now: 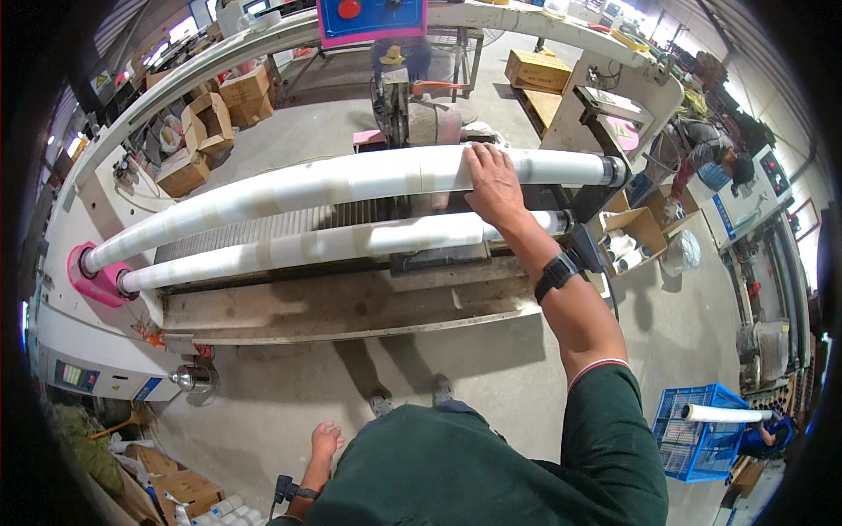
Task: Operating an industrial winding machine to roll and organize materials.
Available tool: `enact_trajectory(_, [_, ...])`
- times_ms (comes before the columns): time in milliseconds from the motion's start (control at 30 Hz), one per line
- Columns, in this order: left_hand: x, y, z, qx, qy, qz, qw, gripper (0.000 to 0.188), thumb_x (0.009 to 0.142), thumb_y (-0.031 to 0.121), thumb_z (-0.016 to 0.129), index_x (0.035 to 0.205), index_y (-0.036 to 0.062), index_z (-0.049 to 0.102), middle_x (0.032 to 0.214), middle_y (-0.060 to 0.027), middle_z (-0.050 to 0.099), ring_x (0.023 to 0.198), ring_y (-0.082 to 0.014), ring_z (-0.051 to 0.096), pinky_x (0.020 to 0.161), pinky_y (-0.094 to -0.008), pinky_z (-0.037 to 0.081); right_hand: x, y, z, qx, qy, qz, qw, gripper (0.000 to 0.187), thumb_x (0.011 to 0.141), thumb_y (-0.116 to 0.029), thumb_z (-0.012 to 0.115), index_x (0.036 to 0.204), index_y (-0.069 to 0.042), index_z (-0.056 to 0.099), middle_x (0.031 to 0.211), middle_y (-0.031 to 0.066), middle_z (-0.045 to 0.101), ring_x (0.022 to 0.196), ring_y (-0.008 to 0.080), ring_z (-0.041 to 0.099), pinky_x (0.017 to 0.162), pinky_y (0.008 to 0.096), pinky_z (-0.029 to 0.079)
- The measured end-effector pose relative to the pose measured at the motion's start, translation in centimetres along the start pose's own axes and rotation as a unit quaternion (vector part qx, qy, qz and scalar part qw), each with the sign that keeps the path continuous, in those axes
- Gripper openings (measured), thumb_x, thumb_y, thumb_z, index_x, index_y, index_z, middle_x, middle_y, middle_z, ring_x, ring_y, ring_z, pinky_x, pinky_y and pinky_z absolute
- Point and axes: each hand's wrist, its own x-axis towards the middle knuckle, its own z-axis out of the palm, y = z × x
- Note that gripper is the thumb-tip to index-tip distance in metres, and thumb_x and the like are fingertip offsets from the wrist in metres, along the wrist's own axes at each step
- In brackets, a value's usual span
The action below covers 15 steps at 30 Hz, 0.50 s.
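Note:
My right hand (496, 182) lies on the upper long white roll (351, 178), near its right end. Its fingers stretch over the top of the roll and are not closed round it. A second, thinner white roll (351, 239) runs parallel just below, partly behind my right forearm. Both rolls sit on shafts between a pink end fitting (93, 276) at the left and a dark holder (614, 171) at the right. Down by my left side, my left hand (326, 437) hangs apart from the machine, fingers loosely bent, with nothing seen in it.
A long metal trough (368, 309) runs along the machine's front. A blue control box (372, 19) hangs above. Cardboard boxes (207, 123) stand behind at the left. At the right are a carton of rolls (638, 238), a co-worker (709, 149) and a blue crate (697, 434).

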Motion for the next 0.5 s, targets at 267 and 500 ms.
enact_trajectory(267, [0.5, -0.2, -0.3, -0.021, -0.008, 0.007, 1.000, 0.039, 0.080, 0.008, 0.059, 0.116, -0.0004, 0.047, 0.087, -0.0129, 0.059, 0.064, -0.0209, 0.060, 0.055, -0.0305, 0.052, 2.9, -1.1, 1.5, 0.005, -0.027, -0.003, 1.000, 0.064, 0.062, -0.007, 0.066, 0.120, -0.005, 0.041, 0.117, 0.0142, 0.047, 0.115, 0.0313, 0.042, 0.100, 0.0408, 0.031])
enact_trajectory(500, [0.8, -0.9, -0.5, -0.031, -0.010, 0.005, 0.999, 0.039, 0.080, 0.009, 0.059, 0.115, -0.0015, 0.047, 0.090, -0.0138, 0.059, 0.067, -0.0216, 0.061, 0.057, -0.0311, 0.053, 3.7, -2.0, 1.0, -0.012, -0.069, 0.008, 0.997, 0.063, 0.060, -0.009, 0.068, 0.117, -0.006, 0.042, 0.114, 0.0151, 0.048, 0.111, 0.0315, 0.044, 0.098, 0.0411, 0.032])
